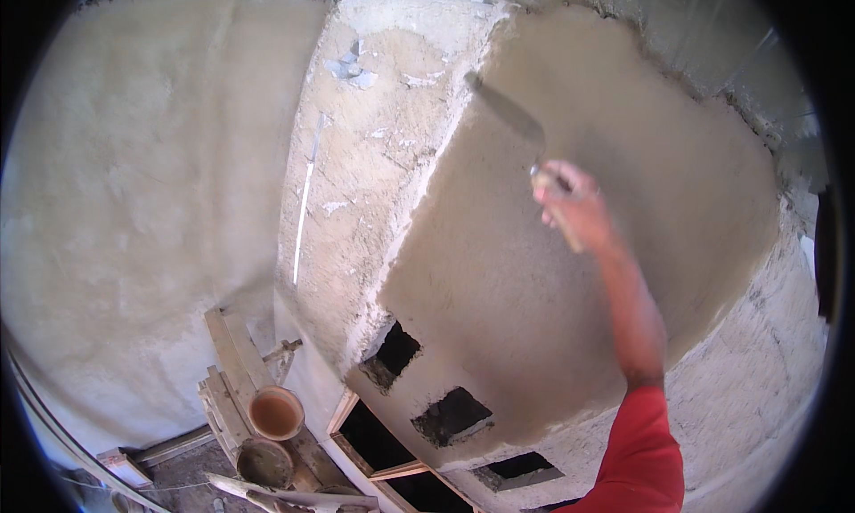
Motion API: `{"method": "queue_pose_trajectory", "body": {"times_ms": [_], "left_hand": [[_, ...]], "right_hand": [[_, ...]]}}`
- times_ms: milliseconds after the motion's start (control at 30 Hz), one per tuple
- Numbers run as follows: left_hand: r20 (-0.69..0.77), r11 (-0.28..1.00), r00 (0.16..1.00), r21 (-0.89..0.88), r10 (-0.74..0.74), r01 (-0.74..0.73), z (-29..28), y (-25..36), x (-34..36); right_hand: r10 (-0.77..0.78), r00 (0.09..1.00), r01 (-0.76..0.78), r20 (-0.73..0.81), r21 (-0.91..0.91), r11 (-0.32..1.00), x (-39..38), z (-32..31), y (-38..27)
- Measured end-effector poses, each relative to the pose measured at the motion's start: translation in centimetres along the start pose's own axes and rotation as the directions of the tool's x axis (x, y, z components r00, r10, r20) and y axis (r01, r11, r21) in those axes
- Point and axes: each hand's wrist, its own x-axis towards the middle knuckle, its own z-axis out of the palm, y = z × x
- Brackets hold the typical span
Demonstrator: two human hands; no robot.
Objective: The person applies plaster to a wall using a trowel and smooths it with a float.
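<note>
My right hand (577,201) is raised in front of the wall, its fingers wrapped round the wooden handle of a trowel (515,114). The long, tapering metal blade points up and to the left. Its tip is at the left border of a wide patch of smooth, damp-looking brown plaster (508,264). Along that border runs a strip of rough, pale wall (378,157). A red sleeve (641,451) covers my upper arm at the lower right. My left hand is out of view.
Dark rectangular openings (454,415) pierce the lower wall, above a wooden frame (401,470). At the lower left, wooden planks (239,353) lie beside a round tub (300,415) with reddish-brown contents and a second round container (239,464). A thin white strip (304,210) is on the rough wall.
</note>
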Motion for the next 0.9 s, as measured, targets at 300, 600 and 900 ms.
{"method": "queue_pose_trajectory", "body": {"times_ms": [300, 600, 900], "left_hand": [[0.157, 0.999, 0.987, -0.036, -0.024, 0.03, -0.2, 1.7, -2.6], [0.161, 0.998, 0.986, -0.038, 0.05, -0.044, 0.5, 4.6, -4.2], [0.116, 0.95, 0.957, 0.142, 0.264, -0.279, 8.3, 6.1, -8.9]], "right_hand": [[0.015, 0.997, -0.048, 0.08, 0.425, 0.904, 13.6, -6.7, -7.3], [-0.06, 0.973, -0.158, 0.225, 0.827, 0.539, 19.2, -6.9, -2.5], [-0.078, 0.996, 0.013, 0.031, 0.856, 0.517, 15.0, -5.9, 0.1]]}}
